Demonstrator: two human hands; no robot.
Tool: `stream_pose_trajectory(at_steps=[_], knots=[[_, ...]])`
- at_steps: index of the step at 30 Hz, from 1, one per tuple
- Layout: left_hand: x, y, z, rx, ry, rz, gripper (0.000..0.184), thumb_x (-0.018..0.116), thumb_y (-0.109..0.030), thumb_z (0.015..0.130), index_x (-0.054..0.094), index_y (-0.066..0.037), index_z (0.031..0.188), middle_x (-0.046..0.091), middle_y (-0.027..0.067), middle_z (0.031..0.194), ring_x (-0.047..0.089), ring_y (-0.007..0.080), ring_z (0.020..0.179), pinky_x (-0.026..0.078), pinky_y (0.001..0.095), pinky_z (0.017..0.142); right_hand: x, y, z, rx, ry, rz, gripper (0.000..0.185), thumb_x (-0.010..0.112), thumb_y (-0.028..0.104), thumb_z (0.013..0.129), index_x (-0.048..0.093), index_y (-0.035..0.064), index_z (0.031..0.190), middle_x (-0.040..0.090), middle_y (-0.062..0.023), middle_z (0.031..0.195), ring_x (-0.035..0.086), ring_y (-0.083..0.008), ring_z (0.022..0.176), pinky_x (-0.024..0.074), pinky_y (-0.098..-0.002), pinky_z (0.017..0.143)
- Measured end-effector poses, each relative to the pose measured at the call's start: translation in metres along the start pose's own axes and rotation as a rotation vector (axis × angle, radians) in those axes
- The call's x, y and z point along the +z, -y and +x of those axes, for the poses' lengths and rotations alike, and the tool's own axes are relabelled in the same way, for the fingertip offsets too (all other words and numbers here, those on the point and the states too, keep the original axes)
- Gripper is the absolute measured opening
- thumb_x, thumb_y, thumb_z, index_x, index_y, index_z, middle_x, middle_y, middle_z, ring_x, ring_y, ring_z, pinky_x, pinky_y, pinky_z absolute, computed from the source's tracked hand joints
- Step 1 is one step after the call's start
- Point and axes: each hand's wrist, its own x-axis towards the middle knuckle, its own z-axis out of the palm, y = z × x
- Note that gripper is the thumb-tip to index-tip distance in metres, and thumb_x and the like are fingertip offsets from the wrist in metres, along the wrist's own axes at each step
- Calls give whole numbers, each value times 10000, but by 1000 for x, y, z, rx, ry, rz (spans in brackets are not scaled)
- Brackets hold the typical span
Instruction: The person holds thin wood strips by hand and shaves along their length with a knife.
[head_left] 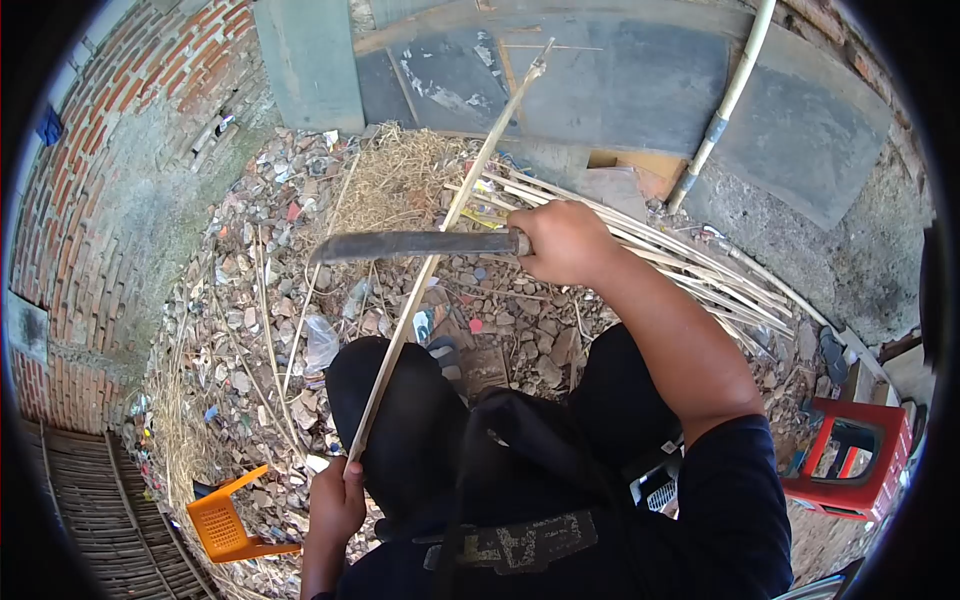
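Observation:
My right hand [567, 243] is wrapped round the handle of a long machete [415, 245]. Its dark blade points left and crosses a long pale wooden strip [402, 330], close to or against it. Low on the left, my left hand [338, 500] grips the near end of this strip, thumb on top. The strip rises past my left knee to a rough, frayed tip near the grey panels. Behind my right hand, a bundle of similar pale strips [690, 270] lies on the ground.
Rubble and litter [520, 325] cover the ground, with straw [400, 180] ahead. An orange plastic piece [225, 525] lies at lower left, a red stool [850, 460] at right. A pale pole [730, 105] leans by grey panels [640, 80]; a brick wall [100, 200] stands left.

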Motion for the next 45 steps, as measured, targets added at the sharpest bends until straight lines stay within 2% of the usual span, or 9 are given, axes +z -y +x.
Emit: stream_pose_trajectory(at_steps=[7,11,16,23,28,32,35,39,45], knots=[[3,-2,8,10,-17,101,523,465,-400,1084,579,13,785,608,236,658,631,457,646,452,494,566,-1,-2,12,6,81,10,266,731,203,733,694,105,977,726,-133,843,725,-352,877,579,-486,774],[-5,9,5,-21,63,-116,555,448,-427,1094,611,27,821,622,183,659,648,347,629,457,440,584,5,1,11,-39,12,-19,230,728,205,745,699,101,948,730,-126,847,726,-356,881,572,-487,787],[-20,12,13,-28,120,-225,565,447,-470,1094,601,16,852,553,120,647,537,202,606,435,373,588,-16,1,-6,-33,-35,246,502,758,139,753,517,89,1191,673,-162,763,675,-407,781,501,-508,696],[-65,-18,100,300,-15,-46,605,469,-514,1074,573,16,801,512,145,588,514,251,540,390,422,532,-22,-27,-2,-71,-394,232,416,758,210,792,600,34,1135,698,-230,915,689,-424,865,544,-473,783],[-58,-45,187,348,-27,-8,570,546,-505,1046,615,29,860,559,146,632,539,254,594,429,427,585,-28,-51,-6,154,-561,-94,364,765,301,794,618,64,1028,701,-162,703,710,-394,744,571,-492,759],[-22,-70,234,364,-82,-77,585,585,-523,1025,646,48,915,601,150,666,561,243,630,461,415,626,-24,-49,-8,268,-498,-75,378,773,304,795,603,58,1027,713,-165,736,719,-377,750,580,-479,720],[9,-68,238,377,-99,-183,577,584,-512,1030,657,53,935,600,159,668,560,239,637,472,426,642,-14,-53,-3,90,-492,-135,367,774,299,795,599,67,1020,720,-165,775,720,-374,762,579,-484,723],[5,-63,240,257,-66,-38,522,597,-457,1027,647,47,904,616,248,695,618,409,662,476,477,650,-13,-43,4,22,-414,-209,270,762,222,755,619,78,932,699,-157,742,702,-376,717,565,-494,688],[5,-71,232,363,-131,55,486,600,-431,1024,621,22,850,616,252,697,609,470,686,470,510,651,-31,-27,26,108,-230,-179,258,735,264,801,664,89,978,745,-148,863,740,-343,832,587,-482,768]])
